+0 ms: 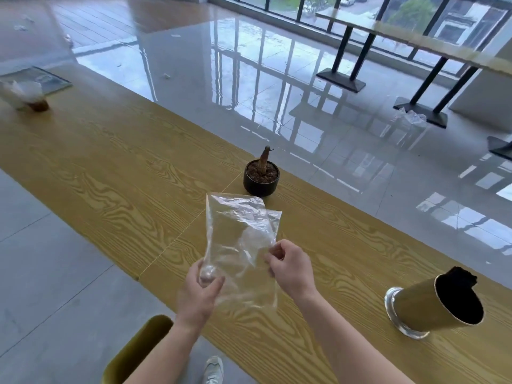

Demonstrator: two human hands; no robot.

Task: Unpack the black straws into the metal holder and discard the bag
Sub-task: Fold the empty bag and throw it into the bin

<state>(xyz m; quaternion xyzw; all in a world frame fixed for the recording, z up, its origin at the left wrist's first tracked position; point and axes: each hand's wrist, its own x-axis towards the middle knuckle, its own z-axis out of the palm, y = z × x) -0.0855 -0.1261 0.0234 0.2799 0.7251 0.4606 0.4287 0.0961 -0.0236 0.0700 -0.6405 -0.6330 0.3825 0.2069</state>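
A long yellow wood-grain table carries the scene. At its right end, near the near edge, a gold cylindrical metal holder is seen packed with black straws. A small black round pot with a bare stem is placed at the far edge. The crumpled clear plastic bag, apparently empty, is held above the table, pinched at its lower corner by the left hand and at its right edge by the right hand. Discarding remains; the light film could be dropped, or the holder toppled if brushed.
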